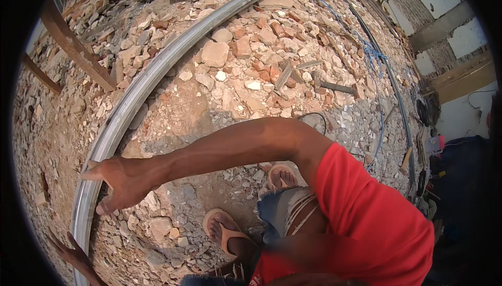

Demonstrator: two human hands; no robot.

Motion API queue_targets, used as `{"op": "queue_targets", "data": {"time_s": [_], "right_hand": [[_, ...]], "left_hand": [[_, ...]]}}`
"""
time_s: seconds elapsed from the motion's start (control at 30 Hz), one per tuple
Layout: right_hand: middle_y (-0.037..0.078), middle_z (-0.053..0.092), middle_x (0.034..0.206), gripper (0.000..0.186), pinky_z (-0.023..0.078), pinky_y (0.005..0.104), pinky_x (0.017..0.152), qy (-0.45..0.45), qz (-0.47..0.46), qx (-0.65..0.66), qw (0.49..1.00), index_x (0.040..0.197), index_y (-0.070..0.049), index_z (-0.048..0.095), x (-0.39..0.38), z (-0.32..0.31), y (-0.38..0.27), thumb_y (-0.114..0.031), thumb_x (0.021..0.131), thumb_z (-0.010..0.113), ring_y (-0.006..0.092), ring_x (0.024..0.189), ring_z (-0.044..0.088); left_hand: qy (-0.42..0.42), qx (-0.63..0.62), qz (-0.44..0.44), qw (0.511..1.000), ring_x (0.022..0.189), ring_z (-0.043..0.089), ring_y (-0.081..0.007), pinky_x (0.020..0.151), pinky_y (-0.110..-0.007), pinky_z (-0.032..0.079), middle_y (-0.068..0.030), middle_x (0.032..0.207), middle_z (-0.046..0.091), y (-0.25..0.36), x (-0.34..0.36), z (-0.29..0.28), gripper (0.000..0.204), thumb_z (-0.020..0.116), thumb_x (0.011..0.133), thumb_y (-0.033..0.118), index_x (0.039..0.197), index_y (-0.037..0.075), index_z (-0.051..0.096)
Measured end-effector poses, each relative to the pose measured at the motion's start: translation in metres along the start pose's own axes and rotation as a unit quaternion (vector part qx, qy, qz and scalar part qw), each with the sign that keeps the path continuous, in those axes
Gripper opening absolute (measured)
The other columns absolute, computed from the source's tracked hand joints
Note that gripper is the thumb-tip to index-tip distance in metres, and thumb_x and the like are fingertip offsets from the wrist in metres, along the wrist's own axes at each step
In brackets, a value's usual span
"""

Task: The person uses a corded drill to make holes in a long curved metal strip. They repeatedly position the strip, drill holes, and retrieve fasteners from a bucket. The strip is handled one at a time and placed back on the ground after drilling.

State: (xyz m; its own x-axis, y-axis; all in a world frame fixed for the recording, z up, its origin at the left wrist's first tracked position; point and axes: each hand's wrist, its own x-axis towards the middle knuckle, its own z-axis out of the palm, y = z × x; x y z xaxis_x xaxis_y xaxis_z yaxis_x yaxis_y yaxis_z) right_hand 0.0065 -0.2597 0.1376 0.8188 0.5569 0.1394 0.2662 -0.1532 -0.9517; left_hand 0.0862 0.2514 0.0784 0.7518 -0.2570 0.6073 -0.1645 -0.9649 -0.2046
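A long, silvery, ribbed metal profile [170, 56] lies across the rubble, its line bowed by the lens from the top middle to the lower left. My right hand [123, 181] is stretched across to the left at this profile. Its index finger lies over the metal and its thumb is apart at the near edge; the other fingers are hidden. Nearer the lower left rim, my left hand [73, 257] is at the same profile with fingers spread. Whether it touches the metal I cannot tell.
Broken bricks and stones [214, 54] cover the ground. A hammer [334, 86] lies right of centre, near tangled blue cord [374, 53] and a long dark pipe [387, 71]. Brown posts [73, 45] stand at upper left. My sandalled feet [225, 228] are on the rubble.
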Motion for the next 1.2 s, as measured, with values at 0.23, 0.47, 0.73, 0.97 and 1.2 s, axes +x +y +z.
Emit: {"op": "queue_targets", "data": {"time_s": [0.23,0.47,0.73,0.97,1.2], "right_hand": [[0.018,0.077,0.108,0.049,0.058,0.0350,0.080,0.416,0.271,-0.179,0.849,0.123,0.000,0.071,-0.243,-0.124,0.089,-0.041,0.097,0.071,0.0231,0.090,0.074],[0.017,0.073,0.093,0.074,0.055,0.0409,0.078,0.247,0.603,-0.180,0.736,0.108,0.002,0.068,-0.434,-0.081,0.103,-0.067,0.081,0.077,0.0247,0.085,0.071],[0.026,0.072,0.088,0.046,0.057,0.0462,0.073,0.498,0.592,-0.022,0.633,0.100,0.010,0.067,-0.425,0.029,0.082,-0.018,0.068,0.084,0.0351,0.083,0.074],[0.028,0.069,0.090,0.043,0.054,0.0533,0.078,0.592,0.442,-0.178,0.650,0.102,0.005,0.060,-0.398,0.072,-0.024,-0.015,0.072,0.083,0.0467,0.089,0.070],[0.013,0.071,0.095,0.017,0.056,0.0426,0.076,0.632,0.427,-0.443,0.472,0.104,-0.003,0.068,-0.522,0.137,-0.108,-0.014,0.092,0.075,0.0292,0.089,0.071]], "left_hand": [[-0.286,-0.159,0.194,0.925,0.159,0.020,-0.0307,0.129,-0.059,0.009,-0.0064,0.171,0.026,0.212,-0.091,-0.078,0.068,0.074,0.094,0.027,0.156,0.025,0.047],[-0.406,-0.335,0.169,0.833,0.154,0.032,-0.0335,0.128,-0.056,0.020,-0.0107,0.165,0.038,0.300,-0.083,-0.086,0.057,0.070,0.097,0.020,0.151,0.014,0.052],[-0.323,-0.532,0.426,0.656,0.153,0.031,-0.0351,0.125,-0.054,0.027,-0.0150,0.166,0.033,0.524,-0.042,-0.102,0.096,0.086,0.079,0.010,0.160,0.014,0.035],[-0.049,-0.564,0.592,0.574,0.121,0.061,-0.0354,0.111,-0.055,0.041,-0.0134,0.126,0.066,0.681,-0.054,-0.153,0.062,0.085,0.077,0.025,0.131,0.007,0.061],[-0.200,-0.544,0.369,0.726,0.092,0.070,-0.0367,0.085,-0.046,0.056,-0.0181,0.103,0.072,0.702,-0.001,-0.120,0.056,0.086,0.079,0.031,0.123,0.006,0.062]]}}
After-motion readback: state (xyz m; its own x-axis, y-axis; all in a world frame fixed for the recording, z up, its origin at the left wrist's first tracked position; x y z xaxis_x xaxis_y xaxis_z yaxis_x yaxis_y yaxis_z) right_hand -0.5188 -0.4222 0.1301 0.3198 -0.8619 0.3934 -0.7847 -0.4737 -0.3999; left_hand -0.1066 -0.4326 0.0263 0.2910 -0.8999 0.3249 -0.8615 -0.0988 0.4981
